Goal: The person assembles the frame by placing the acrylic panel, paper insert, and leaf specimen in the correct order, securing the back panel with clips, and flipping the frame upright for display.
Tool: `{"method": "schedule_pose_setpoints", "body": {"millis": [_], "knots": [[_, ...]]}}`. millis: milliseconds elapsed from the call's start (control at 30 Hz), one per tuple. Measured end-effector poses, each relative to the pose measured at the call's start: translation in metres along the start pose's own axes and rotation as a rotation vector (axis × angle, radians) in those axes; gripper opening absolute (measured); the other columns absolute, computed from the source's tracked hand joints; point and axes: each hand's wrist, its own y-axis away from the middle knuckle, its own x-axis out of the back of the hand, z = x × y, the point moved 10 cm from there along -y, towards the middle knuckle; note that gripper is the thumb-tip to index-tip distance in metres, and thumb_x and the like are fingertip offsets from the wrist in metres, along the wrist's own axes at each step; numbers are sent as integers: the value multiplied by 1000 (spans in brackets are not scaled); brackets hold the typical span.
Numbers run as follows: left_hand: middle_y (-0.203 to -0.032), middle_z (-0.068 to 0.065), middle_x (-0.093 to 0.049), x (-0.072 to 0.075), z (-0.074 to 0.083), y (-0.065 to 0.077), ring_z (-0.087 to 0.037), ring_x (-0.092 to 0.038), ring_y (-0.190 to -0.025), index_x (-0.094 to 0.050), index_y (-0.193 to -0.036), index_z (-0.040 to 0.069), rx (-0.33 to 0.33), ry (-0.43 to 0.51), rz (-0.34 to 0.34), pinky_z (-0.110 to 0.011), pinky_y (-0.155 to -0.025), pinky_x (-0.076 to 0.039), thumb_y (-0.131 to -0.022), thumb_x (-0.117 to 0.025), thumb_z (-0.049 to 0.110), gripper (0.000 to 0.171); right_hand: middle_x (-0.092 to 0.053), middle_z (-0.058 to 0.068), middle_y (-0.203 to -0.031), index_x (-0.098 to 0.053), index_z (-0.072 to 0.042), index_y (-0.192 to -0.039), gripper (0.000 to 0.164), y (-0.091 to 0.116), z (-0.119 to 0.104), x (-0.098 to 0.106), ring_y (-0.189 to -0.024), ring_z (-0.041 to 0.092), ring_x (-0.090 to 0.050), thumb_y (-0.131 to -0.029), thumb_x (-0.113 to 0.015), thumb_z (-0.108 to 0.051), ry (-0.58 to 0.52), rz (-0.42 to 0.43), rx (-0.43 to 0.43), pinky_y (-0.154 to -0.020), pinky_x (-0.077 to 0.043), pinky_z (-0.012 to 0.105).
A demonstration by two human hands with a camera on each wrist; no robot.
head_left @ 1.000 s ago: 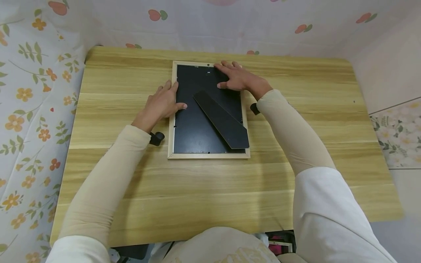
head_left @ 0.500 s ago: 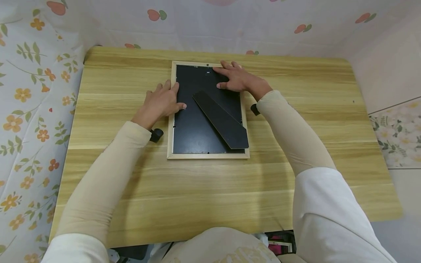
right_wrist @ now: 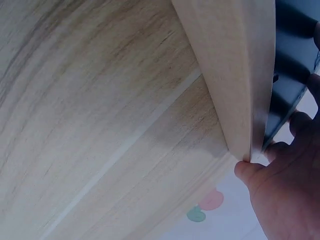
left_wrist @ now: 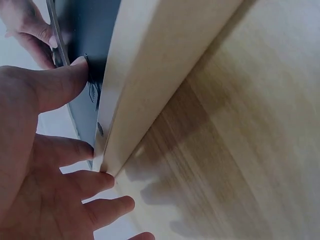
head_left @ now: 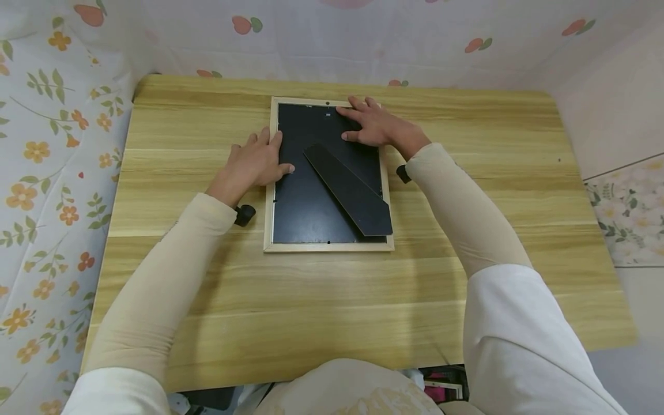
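Observation:
A picture frame with a pale wooden border (head_left: 329, 247) lies back side up on the table, its black backing board (head_left: 301, 213) showing. A black easel stand (head_left: 349, 193) slants across the backing, its wide end at the lower right. My left hand (head_left: 252, 161) rests on the left border, fingers spread, the thumb reaching onto the backing. In the left wrist view, that thumb (left_wrist: 65, 85) lies by a small dark metal piece (left_wrist: 92, 90) at the board's edge. Near the top right corner, my right hand (head_left: 374, 124) lies over border and backing with extended fingers.
The frame stands on a light wood-grain table (head_left: 332, 311). A patterned curtain (head_left: 363, 46) hangs behind the table's far edge, and a flowered cloth (head_left: 52, 202) hangs along the left. Below the near edge, dark and pink items (head_left: 441, 383) are partly visible.
The left wrist has shifted very slightly. Otherwise both hands, the frame and the easel stand keep their places.

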Motion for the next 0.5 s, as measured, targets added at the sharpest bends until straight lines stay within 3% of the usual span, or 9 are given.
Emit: {"method": "schedule_pose_setpoints", "body": {"millis": [167, 367, 500], "knots": [[-162, -21, 5, -1, -2, -1, -45, -7, -147, 0, -157, 7, -13, 14, 32, -69, -108, -20, -100, -45, 48, 84, 22, 1, -161, 2, -31, -157, 71, 1, 1, -2, -146, 36, 23, -101, -36, -54, -11, 9, 4, -115, 8, 60], [-163, -16, 4, -3, -8, -2, -44, -13, -146, 10, -156, 8, -20, 127, 64, -67, -109, -22, -98, -49, 49, 92, 20, 0, -162, 2, -30, -157, 73, 2, 3, -1, -146, 35, 21, -100, -36, -55, -23, 42, 9, -116, 4, 61], [-163, -17, 2, -2, -8, -2, -44, -12, -146, 4, -157, 10, -28, 111, 73, -68, -107, -24, -98, -48, 51, 89, 19, 1, -162, 1, -30, -157, 73, 2, 3, 0, -146, 36, 21, -100, -36, -56, -24, 54, 18, -116, 3, 62]]}}
